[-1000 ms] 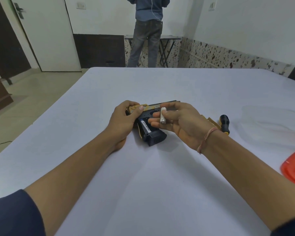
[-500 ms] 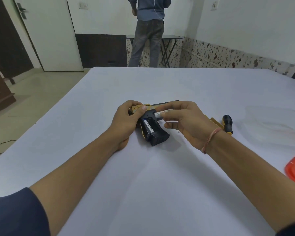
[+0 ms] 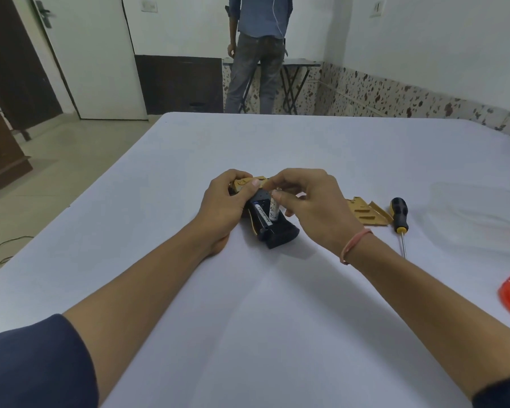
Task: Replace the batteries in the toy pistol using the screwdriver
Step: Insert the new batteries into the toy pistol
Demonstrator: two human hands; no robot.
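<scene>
A single wide-angle view from the wearer's head looks forward and down across a white table [image 3: 277, 334], both forearms reaching in from the bottom corners. The hands meet near the frame's middle, fairly close to the lens. Beyond the table's far edge it takes in a door [image 3: 95, 54] and the room's walls

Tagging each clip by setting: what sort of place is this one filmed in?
Probably a plain indoor room used as a workspace, not a workshop. A large table covered in white fills the view, with a white door, bare walls with speckled lower tiling, and a folding table at the back.
</scene>
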